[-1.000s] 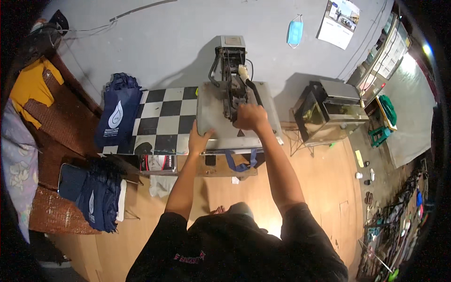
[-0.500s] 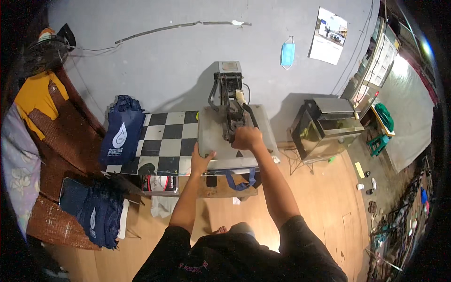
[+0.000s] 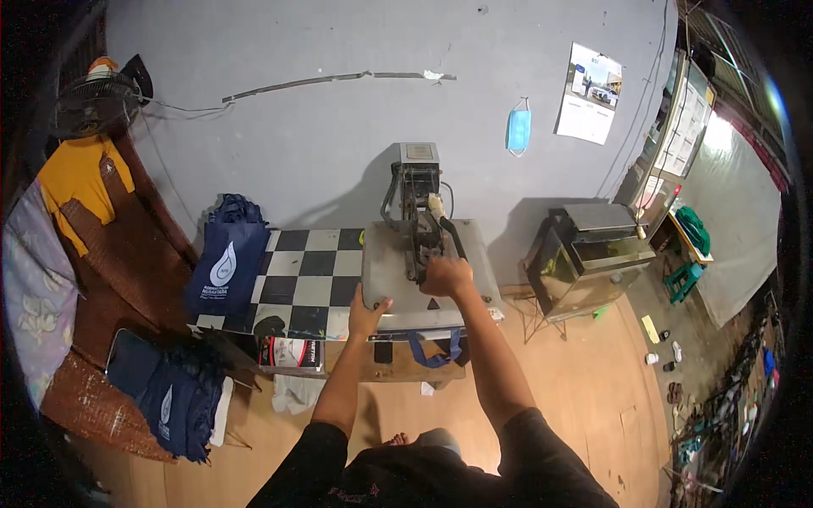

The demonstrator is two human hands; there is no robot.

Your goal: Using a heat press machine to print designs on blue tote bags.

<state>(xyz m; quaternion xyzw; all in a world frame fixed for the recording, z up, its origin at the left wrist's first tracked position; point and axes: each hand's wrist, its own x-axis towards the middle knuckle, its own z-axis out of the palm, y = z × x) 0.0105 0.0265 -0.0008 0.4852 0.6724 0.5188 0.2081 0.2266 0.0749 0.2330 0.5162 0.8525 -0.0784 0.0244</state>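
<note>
A heat press with a grey metal top plate [image 3: 389,245] stands in the middle, with a dark lever mechanism on top. My right hand [image 3: 449,278] is wrapped round its black lever handle [image 3: 453,239], low over the plate. At the plate's front left corner rests my left hand [image 3: 366,315], thumb spread from the fingers along the edge. Dark blue bag handles [image 3: 434,356] hang out at the press's front edge; whatever lies under the plate is hidden.
Left of the press, navy cloth bags [image 3: 227,267] lie on a checkered tabletop [image 3: 312,264]. More navy bags [image 3: 176,411] are piled at the lower left. A glass tank [image 3: 589,267] stands to the right. Below the tabletop, a wooden shelf [image 3: 351,372] holds a dark phone-like object [image 3: 384,352].
The whole scene sits lower in the picture as my view tilts up. Both hands keep their places on the press, and the lever looks unmoved.
</note>
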